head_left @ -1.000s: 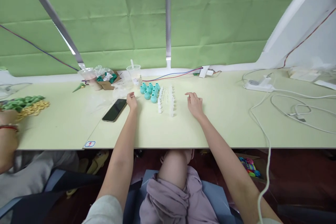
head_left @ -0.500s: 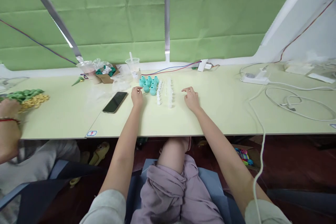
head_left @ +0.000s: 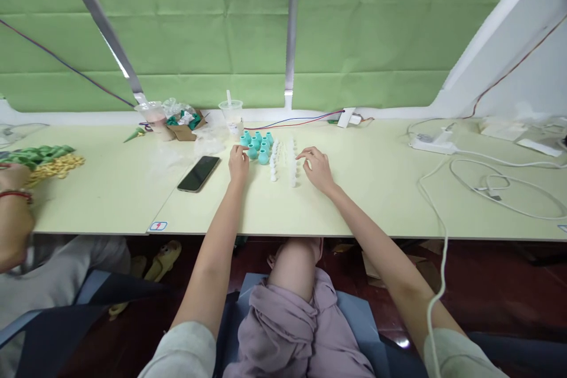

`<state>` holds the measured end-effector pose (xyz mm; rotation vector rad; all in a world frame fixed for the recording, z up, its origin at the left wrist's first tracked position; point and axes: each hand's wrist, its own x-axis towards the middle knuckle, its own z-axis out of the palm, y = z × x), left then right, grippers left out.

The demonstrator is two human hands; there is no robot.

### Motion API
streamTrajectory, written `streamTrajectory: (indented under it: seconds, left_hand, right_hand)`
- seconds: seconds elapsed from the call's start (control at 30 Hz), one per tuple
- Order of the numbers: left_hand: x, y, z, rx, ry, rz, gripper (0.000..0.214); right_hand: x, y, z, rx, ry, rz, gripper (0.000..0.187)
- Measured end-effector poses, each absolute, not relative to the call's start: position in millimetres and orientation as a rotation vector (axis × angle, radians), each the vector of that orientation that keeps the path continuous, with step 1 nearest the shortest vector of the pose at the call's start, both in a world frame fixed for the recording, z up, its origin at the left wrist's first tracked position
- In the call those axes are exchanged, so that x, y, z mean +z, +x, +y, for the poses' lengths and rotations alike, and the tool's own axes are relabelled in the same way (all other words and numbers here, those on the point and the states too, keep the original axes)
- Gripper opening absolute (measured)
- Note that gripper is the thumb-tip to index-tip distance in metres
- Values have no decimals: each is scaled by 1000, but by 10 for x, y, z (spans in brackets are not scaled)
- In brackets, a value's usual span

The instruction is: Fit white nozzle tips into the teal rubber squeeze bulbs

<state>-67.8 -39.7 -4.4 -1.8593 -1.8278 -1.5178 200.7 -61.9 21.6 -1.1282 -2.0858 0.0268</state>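
Observation:
Several small teal vase-shaped pieces [head_left: 263, 156] stand grouped on the table, each with a neck and open top. My left hand [head_left: 239, 164] rests at their left edge, its fingers loosely bent, index finger close to the nearest pieces; nothing shows in it. To the right of the teal group, small white pieces stand in lengthwise rows: a left row [head_left: 273, 168] and a right row [head_left: 293, 171], with smaller pale bits between. Beside the right row is my right hand [head_left: 317, 169], fingers apart and reaching toward the white pieces. Whether its fingertips touch them I cannot tell.
A phone [head_left: 199, 174] lies left of my left hand. Behind it are plastic cups [head_left: 231, 115] and a small cardboard box [head_left: 183, 131]. At the right are a power strip [head_left: 432, 144] and white cables [head_left: 527, 168]. A co-worker's hand [head_left: 15, 177] is at far left.
My right hand has moved left, up to the right row of white pieces, fingers reaching out. My left hand stays beside the teal pieces. The view has shifted slightly.

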Motion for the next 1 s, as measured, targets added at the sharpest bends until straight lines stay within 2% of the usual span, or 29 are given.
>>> streamTrajectory:
  seconds: [0.1, 0.23, 0.37, 0.53, 0.63, 0.73, 0.83, 1.0]
  left_hand:
    - [-32, -668, -380, -1581, -1876, -1818, 30]
    - [-16, -656, -371, -1669, -1912, -1823, 28]
    - [-12, -646, -380, -1659, -1941, -1802, 26]
    - [69, -587, -422, -1713, -1897, -1705, 24]
    - [141, -526, -426, -1821, -1874, -1679, 31]
    - [167, -445, -375, -1998, -2159, -1686, 38]
    - [144, -357, -309, -2252, -2389, -1643, 35]
    - [108, -269, -293, -2591, -2301, -1605, 35]
  right_hand:
    - [380, 1821, -636, 49, -1040, -2327, 22]
    - [479, 1473, -627, -57, -932, -2705, 17]
    - [504, 1232, -587, -167, -950, -2841, 12]
    - [600, 1302, -404, 215, -1003, -2371, 10]
    - [559, 1372, -215, 621, -1007, -1896, 18]
    - [416, 1371, -93, 912, -922, -1634, 24]
    - [291, 1339, -105, 957, -938, -1606, 25]
    - [289, 1330, -218, 850, -952, -1703, 20]
